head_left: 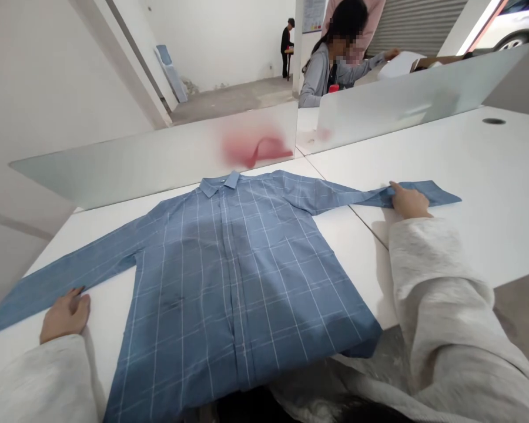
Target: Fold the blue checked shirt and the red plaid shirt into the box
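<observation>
Our blue checked long-sleeved shirt (229, 294) lies face up and spread flat across the white desk (427, 158), its collar (223, 183) toward the far edge and both sleeves stretched out to the sides. Our left hand (65, 316), at the lower left of the frame, lies open on the desk, with its fingertips (76, 292) touching the lower edge of the sleeve on that side. Our right hand (409, 201), at the right of the frame, lies curled over the other sleeve just short of its cuff (436, 192); we cannot tell whether it is pinching the cloth.

A frosted glass partition (150, 158) runs along the far side of the desk, with a blurred red patch (255, 147) on it. Beyond it, at the upper middle, a seated person in a grey hoodie (330, 76) reaches toward papers (399, 66). Farther back, a person in dark clothes (285, 47) stands at the far wall.
</observation>
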{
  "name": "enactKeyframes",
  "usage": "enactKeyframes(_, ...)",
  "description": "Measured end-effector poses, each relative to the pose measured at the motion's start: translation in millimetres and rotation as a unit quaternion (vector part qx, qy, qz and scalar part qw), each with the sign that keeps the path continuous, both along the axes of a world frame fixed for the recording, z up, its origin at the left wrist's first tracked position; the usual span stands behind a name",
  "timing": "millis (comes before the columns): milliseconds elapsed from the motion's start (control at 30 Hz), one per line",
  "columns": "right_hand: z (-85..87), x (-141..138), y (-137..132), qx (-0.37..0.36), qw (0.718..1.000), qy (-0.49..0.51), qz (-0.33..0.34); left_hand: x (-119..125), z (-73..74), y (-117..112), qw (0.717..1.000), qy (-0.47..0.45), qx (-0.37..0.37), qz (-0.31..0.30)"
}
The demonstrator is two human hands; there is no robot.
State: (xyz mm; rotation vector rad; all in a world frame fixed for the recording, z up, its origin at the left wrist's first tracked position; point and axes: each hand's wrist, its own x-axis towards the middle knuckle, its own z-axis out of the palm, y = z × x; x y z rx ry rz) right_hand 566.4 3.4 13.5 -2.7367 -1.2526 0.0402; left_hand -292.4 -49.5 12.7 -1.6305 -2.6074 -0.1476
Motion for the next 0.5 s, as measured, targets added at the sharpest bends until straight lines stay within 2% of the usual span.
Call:
enactKeyframes(100,-1.3,1.0,3.0,0.009,1.0,0.0,-0.009,-3.2,2.4,0.2,0.997,-0.068,-0.001,0.04)
enactKeyframes(167,-2.1,-0.7,1.9,0.086,0.996,-0.01,-0.028,-3.1,5.3,0.3,0.993,-0.095,-0.007,0.066)
enactKeyframes(233,0.0,-2.4,-1.2,0.19,0.98,-0.027,-0.044,0.4,9.0,0.2,0.989,-0.117,-0.01,0.087)
enactKeyframes(300,5.4,-3.4,-6.2,0.287,0.956,-0.053,-0.034,7.3,13.7,-0.3,0.986,-0.131,-0.008,0.105)
enactKeyframes(400,15.9,-5.7,-19.6,0.373,0.924,-0.086,-0.001,20.2,21.8,-1.8,0.98,-0.148,-0.012,0.132)
enactKeyframes(433,18.9,-7.1,-26.5,0.381,0.92,-0.091,-0.004,23.8,24.3,-2.4,0.979,-0.153,-0.013,0.137)
enactKeyframes(500,23.0,-10.8,-45.0,0.334,0.938,-0.088,-0.039,27.8,27.7,-3.8,0.977,-0.16,-0.008,0.138)
